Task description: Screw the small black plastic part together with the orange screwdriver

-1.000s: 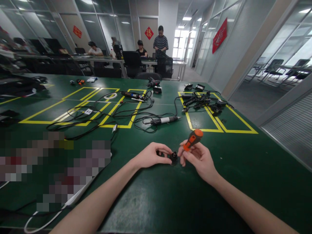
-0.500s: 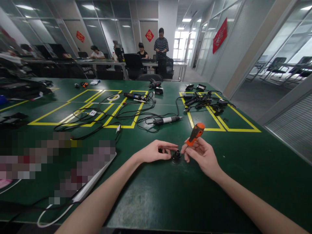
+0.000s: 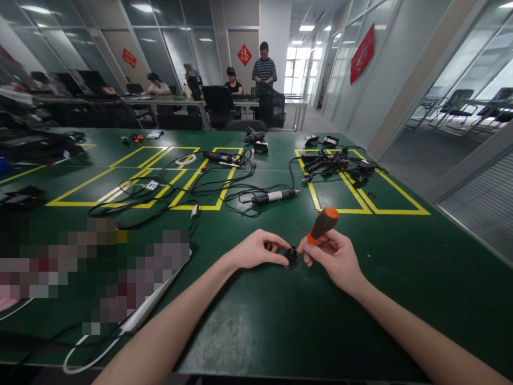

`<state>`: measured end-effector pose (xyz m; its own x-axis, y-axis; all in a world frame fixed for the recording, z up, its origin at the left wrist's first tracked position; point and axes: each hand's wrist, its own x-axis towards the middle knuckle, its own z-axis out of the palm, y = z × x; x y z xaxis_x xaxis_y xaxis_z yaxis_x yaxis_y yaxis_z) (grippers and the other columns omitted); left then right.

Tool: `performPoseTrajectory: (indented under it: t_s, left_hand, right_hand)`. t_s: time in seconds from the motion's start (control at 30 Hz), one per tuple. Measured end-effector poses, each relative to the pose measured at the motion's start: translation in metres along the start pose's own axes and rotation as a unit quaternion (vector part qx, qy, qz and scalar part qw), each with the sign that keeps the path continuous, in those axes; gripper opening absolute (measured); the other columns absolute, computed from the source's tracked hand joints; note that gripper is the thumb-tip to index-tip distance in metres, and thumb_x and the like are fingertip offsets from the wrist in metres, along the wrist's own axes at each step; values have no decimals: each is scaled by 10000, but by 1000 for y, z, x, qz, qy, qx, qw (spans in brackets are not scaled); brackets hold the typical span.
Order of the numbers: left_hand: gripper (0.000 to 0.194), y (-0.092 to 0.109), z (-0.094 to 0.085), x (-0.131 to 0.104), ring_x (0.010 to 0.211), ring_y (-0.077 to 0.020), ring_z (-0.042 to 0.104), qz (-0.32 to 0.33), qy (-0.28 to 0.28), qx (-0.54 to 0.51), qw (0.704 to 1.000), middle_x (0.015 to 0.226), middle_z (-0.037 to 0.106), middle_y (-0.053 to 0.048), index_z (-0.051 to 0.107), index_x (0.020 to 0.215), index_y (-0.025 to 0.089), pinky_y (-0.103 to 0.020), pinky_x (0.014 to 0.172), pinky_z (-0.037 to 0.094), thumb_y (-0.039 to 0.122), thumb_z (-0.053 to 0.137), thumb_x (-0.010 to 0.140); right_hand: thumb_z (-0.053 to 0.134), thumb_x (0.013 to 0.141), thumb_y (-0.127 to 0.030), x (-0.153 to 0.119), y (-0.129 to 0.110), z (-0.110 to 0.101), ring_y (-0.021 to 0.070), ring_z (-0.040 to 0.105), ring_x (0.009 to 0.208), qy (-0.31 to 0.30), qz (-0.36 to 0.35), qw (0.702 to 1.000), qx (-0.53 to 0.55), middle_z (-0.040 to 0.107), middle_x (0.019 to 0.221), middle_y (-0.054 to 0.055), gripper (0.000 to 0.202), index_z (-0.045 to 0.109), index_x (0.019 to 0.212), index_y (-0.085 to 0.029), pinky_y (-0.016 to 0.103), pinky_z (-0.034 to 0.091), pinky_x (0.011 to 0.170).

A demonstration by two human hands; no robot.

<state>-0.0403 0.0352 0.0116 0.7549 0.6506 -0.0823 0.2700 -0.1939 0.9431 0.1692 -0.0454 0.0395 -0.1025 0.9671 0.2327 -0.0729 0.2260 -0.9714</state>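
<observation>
My right hand [image 3: 332,254] grips a screwdriver [image 3: 324,224] with an orange and dark handle. The handle leans up and to the right; its tip is hidden near the fingers. Left of that hand stands a small black round part [image 3: 292,256] on the green table, with a narrow upright neck and a wider base. My left hand [image 3: 264,250] pinches the left side of this part between thumb and fingertips. The right fingertips are close beside its neck; whether they touch it is unclear.
A corded grey and black electric screwdriver [image 3: 274,197] lies ahead, its cable looped on the green table [image 3: 248,331]. Tangled black cables [image 3: 336,163] lie far right; a power drill [image 3: 254,135] lies at the back. A white-edged blurred object [image 3: 156,294] is at left. People work beyond.
My left thumb and fingers have closed in on the black part, which has shifted slightly right. The screwdriver handle has tipped slightly lower and to the right.
</observation>
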Motion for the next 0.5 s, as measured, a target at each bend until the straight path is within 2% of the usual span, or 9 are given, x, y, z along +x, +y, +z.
performPoseTrajectory:
  t_s: [0.1, 0.2, 0.27, 0.33, 0.4, 0.5]
  left_hand:
    - [490, 1, -5, -1, 583, -81, 391, 1, -24, 3, 1000, 662, 518, 39, 744, 1128, 160, -220, 542, 282, 476, 781, 755]
    - [467, 5, -8, -2, 655, -101, 486, 19, -52, -1, 998, 788, 629, -5, 702, 1214, 165, -217, 585, 338, 433, 712, 833]
    - [486, 6, -7, -3, 756, -129, 559, 36, -57, -13, 998, 907, 681, -37, 672, 1254, 168, -224, 647, 388, 399, 719, 829]
    - [484, 5, -4, -3, 826, -148, 594, 44, -40, -19, 998, 972, 697, -54, 683, 1212, 164, -233, 690, 408, 379, 764, 786]
    - [440, 3, 0, -2, 794, -141, 596, 38, -12, -21, 999, 932, 695, -47, 710, 1100, 145, -236, 686, 405, 381, 804, 740]
    - [445, 0, 3, -1, 660, -105, 512, 23, 6, -24, 999, 730, 602, 17, 721, 1040, 138, -222, 612, 364, 413, 827, 707]
  right_hand:
    - [756, 834, -317, 0, 0, -1, 126, 608, 555, -11, 2, 1000, -5, 672, 691, 17, 160, 688, 841, -173, 268, 554, 548]
    - [660, 913, -341, 1, 0, 0, 122, 611, 559, -34, -7, 999, 16, 691, 780, 42, 175, 693, 883, -171, 267, 546, 531]
    - [632, 932, -345, 0, 1, 1, 128, 625, 569, -44, -14, 998, 36, 692, 802, 40, 169, 675, 924, -182, 270, 549, 526]
    - [672, 906, -326, 0, 1, 1, 127, 627, 566, -41, -15, 998, 49, 689, 789, 23, 139, 649, 953, -197, 267, 549, 528]
    - [718, 872, -304, 0, 1, 2, 115, 613, 548, -29, -7, 999, 40, 684, 758, 12, 137, 643, 908, -195, 254, 540, 524]
    - [743, 849, -300, 1, -1, 1, 109, 595, 544, -16, 0, 1000, 12, 664, 719, 13, 144, 672, 832, -176, 242, 527, 519]
